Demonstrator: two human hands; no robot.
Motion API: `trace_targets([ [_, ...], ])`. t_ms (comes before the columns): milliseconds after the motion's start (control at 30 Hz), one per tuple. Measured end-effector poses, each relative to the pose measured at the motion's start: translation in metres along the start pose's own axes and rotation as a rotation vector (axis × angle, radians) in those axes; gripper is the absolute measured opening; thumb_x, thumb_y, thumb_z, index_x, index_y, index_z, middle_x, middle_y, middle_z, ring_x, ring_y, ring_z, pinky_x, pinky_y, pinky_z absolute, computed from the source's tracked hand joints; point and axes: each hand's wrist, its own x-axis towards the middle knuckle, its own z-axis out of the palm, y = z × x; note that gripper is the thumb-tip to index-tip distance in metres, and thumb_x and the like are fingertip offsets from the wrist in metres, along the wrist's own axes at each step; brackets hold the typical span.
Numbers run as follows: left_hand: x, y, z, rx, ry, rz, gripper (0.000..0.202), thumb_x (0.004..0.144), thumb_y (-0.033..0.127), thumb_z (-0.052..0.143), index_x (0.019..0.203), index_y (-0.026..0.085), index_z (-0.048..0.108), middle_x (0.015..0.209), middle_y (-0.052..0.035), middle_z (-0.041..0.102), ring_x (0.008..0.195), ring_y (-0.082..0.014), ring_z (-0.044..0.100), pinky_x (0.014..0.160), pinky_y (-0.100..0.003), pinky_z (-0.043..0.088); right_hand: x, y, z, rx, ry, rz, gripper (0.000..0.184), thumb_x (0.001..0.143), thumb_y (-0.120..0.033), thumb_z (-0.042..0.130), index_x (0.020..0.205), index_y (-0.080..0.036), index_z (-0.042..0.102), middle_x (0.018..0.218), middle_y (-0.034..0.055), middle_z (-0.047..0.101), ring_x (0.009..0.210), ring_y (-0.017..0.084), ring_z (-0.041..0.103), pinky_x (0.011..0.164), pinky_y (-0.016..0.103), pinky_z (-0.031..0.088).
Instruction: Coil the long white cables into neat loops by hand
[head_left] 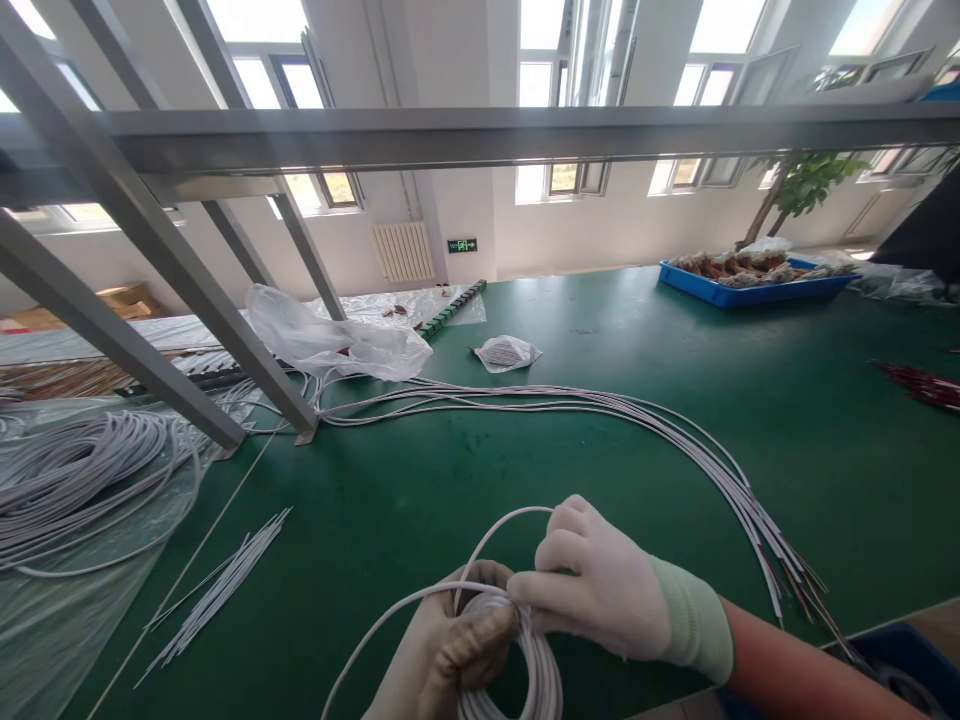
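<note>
Coiling white cable at the near edge of the green surface [615,400]. The left hand [450,650] is gripping the cable coil [536,670], fingers [480,645] wrapped tight around the bundled turns. The right hand [600,590] is pinching the coil's top just beside the left, fingers narrow, guiding the free loop [495,530] that is arching up and back into the bundle.

To do this well, as I judge it:
- The left should be clamping all turns together so none is slipping out (the glove there looks worn, so grip may be weaker).
- The right should be feeding each new turn at the same diameter, laying it flat against the last, not crossing over.
- Let the cable roll between the fingers while winding, so twist is not building up.
- Keep the tail clear of the long wire bundle [675,430] curving across the surface at right; a snag there would be dragging those wires along.

Nearby: short cut wire pieces [225,585] at near left, a big loose cable coil [82,470] on plastic sheet at far left, a blue tray [757,292] at far right, a crumpled plastic bag [330,340] by the frame legs.
</note>
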Motion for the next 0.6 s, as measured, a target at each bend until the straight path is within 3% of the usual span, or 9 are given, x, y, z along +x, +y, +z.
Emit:
trace_targets([
  [133,-0.008,0.025,0.008,0.197,-0.045,-0.059,0.057,0.058,0.054,0.093,0.097,0.017,0.074,0.094,-0.0099,0.074,0.094,-0.0307,0.067,0.092,-0.046,0.05,0.004,0.003,-0.004,-0.226,-0.047,-0.202,0.008,0.098,-0.018,0.06,0.095,-0.018,0.067,0.073,-0.0005,0.052,0.066,0.018,0.036,0.059,0.037,0.023],
  [267,-0.02,0.041,0.022,0.236,-0.051,-0.099,0.066,0.055,0.059,0.094,0.099,0.016,0.068,0.106,-0.0143,0.072,0.105,-0.0346,0.065,0.098,-0.05,0.049,0.009,0.008,-0.007,-0.172,-0.174,-0.315,0.009,0.095,-0.019,0.06,0.086,-0.02,0.062,0.073,0.0005,0.05,0.065,0.019,0.034,0.059,0.037,0.019],
  [333,-0.023,0.043,0.026,0.259,-0.03,-0.077,0.063,0.058,0.054,0.094,0.101,0.016,0.067,0.107,-0.0142,0.071,0.105,-0.0335,0.065,0.098,-0.049,0.05,0.009,0.008,-0.004,-0.109,-0.22,-0.286,0.013,0.093,-0.02,0.058,0.08,-0.021,0.058,0.073,0.0012,0.05,0.066,0.019,0.034,0.06,0.038,0.021],
  [433,-0.021,0.039,0.031,0.365,-0.031,-0.041,0.053,0.066,0.043,0.089,0.106,0.018,0.067,0.102,-0.0102,0.072,0.099,-0.0305,0.067,0.092,-0.046,0.053,0.004,0.005,0.008,0.102,-0.158,-0.002,0.018,0.087,-0.02,0.054,0.07,-0.021,0.05,0.072,0.0011,0.049,0.067,0.018,0.036,0.064,0.037,0.027],
  [533,-0.01,0.022,0.032,0.657,0.126,0.153,0.03,0.081,0.041,0.071,0.107,0.025,0.068,0.099,-0.0068,0.073,0.094,-0.0287,0.067,0.084,-0.04,0.053,0.001,0.002,0.024,0.487,-0.152,0.601,0.024,0.081,-0.02,0.056,0.062,-0.021,0.042,0.069,-0.0012,0.045,0.067,0.015,0.039,0.062,0.033,0.028],
  [600,-0.001,0.006,0.033,0.833,0.265,0.342,0.023,0.085,0.04,0.062,0.103,0.028,0.07,0.104,-0.0084,0.074,0.097,-0.0307,0.067,0.084,-0.04,0.052,-0.001,0.003,0.033,0.692,-0.224,0.908,0.03,0.081,-0.026,0.06,0.058,-0.022,0.041,0.062,-0.0032,0.041,0.061,0.014,0.038,0.057,0.03,0.027],
])
